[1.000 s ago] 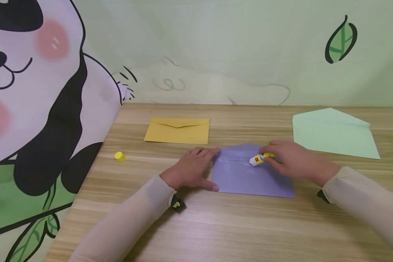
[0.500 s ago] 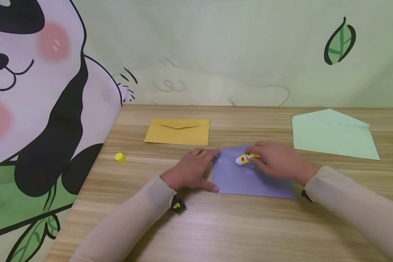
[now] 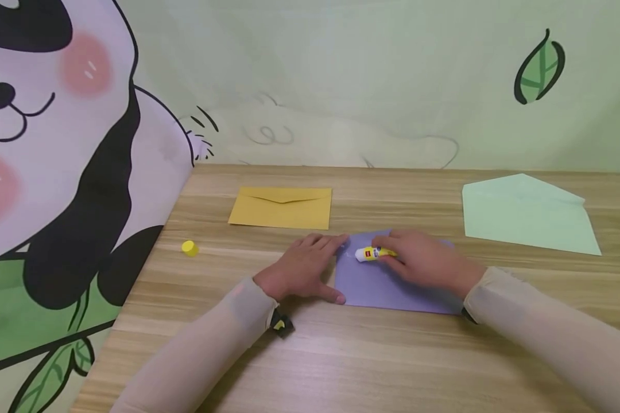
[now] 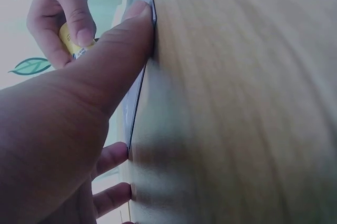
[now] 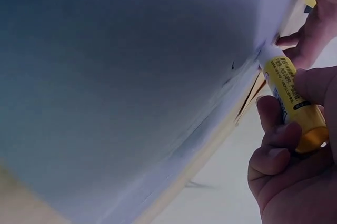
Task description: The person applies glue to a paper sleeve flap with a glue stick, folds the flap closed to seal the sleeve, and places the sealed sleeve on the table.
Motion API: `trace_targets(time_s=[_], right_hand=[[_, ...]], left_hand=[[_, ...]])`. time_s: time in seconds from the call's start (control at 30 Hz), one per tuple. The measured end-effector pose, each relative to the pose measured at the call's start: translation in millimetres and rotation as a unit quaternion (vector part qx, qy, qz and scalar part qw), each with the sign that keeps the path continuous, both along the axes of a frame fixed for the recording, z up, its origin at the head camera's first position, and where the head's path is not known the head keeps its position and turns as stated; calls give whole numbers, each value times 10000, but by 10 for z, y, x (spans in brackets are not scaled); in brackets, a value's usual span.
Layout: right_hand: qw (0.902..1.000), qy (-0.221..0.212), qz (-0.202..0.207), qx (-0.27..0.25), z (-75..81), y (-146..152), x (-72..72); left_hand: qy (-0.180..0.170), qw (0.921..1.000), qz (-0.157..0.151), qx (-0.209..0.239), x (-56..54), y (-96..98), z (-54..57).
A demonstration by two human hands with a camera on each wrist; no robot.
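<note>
A purple envelope (image 3: pixel 372 289) lies on the table with its flap side towards the back. My right hand (image 3: pixel 423 261) grips a yellow and white glue stick (image 3: pixel 374 253), its white end pointing left, near the envelope's upper left part. In the right wrist view the tip of the glue stick (image 5: pixel 289 98) touches the envelope (image 5: pixel 131 77) along its crease, where shiny streaks show. My left hand (image 3: pixel 305 268) rests at the envelope's left edge, fingers spread, thumb on the lower left corner and fingertips by the upper left one. The far part of the envelope is hidden behind my right hand.
A yellow envelope (image 3: pixel 281 212) with its flap down lies at the back, left of centre. At the back right is a light green envelope (image 3: pixel 529 221), flap up. The yellow glue cap (image 3: pixel 189 248) sits on the table's left side. A panda-printed curtain (image 3: pixel 341 86) hangs behind.
My right hand has slid the glue stick leftwards along the purple envelope's crease, closer to my left hand. The left hand stays in place.
</note>
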State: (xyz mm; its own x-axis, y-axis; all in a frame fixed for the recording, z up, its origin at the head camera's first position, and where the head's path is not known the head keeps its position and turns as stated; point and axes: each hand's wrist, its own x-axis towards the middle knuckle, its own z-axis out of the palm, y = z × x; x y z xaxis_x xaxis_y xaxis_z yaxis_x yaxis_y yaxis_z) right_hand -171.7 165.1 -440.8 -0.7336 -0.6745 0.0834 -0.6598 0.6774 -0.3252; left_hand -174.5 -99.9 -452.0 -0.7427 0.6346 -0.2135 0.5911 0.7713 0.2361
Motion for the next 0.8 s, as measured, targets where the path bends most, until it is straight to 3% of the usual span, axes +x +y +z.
trace_targets(time_s=[0.33,0.57,0.8], right_hand=[[10000,-63,-52,37,-2,-125,15],[9997,-147,-155,-114,-52,31,47],[9998,-111,-167,-67,15,250,107]], left_hand=[[-38,10000,15,-52,-5,4,-10],[2,9999,13,-121,-16,23,-30],[10,9998,40,-190,-5,21,-8]])
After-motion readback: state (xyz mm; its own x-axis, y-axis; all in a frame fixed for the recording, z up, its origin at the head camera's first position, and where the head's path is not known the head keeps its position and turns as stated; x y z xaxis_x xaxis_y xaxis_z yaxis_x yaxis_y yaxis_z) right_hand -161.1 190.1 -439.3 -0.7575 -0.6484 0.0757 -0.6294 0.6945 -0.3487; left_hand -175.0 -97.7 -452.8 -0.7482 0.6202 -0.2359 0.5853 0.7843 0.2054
